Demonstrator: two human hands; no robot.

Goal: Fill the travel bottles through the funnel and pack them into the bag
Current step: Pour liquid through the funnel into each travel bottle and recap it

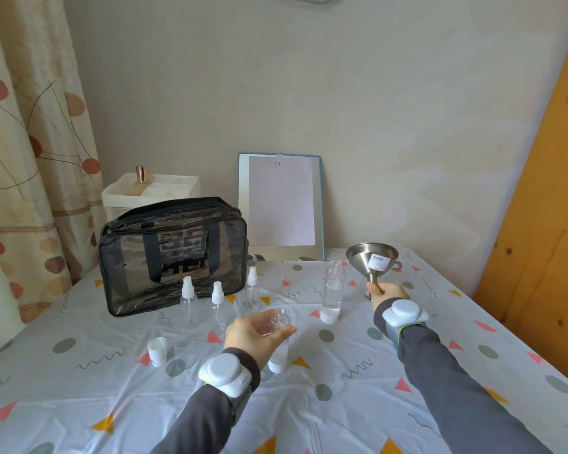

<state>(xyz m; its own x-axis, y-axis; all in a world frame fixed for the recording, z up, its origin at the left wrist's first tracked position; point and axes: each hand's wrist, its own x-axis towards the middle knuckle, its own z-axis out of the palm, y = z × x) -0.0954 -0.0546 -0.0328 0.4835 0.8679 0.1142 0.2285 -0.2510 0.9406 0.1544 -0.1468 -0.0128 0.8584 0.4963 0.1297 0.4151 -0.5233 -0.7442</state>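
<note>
My left hand [255,335] holds a small clear uncapped bottle [278,320] above the table, its neck pointing up. My right hand [387,292] pinches the spout of a steel funnel [371,258] and lifts it off the table, right of a tall clear bottle [333,290] partly filled with liquid. Three clear spray bottles [188,299] [217,301] [252,290] stand in front of the black see-through bag [174,253], which stands upright at the back left. A white cap [157,350] lies at the left. A white tube [281,355] lies under my left hand.
A mirror with a paper sheet [281,204] leans on the wall behind the table. A white organiser box [151,191] with a gold-capped bottle stands behind the bag. A wooden board [545,224] leans at the right. A curtain [30,158] hangs at the left.
</note>
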